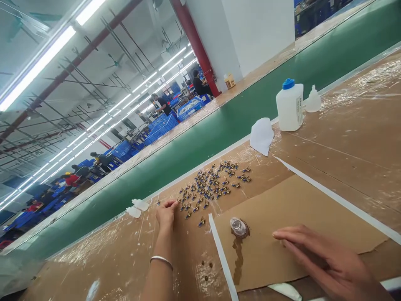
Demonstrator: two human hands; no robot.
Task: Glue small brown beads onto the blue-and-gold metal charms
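Where the small blue-and-gold pieces lie scattered, the left hand is at their left edge, fingertips nearly together; whether it grips one, I cannot tell. Well to their right, the right hand hovers half-curled, its hold unclear, over cardboard stretching to white tape. Beyond the pieces runs the green belt.
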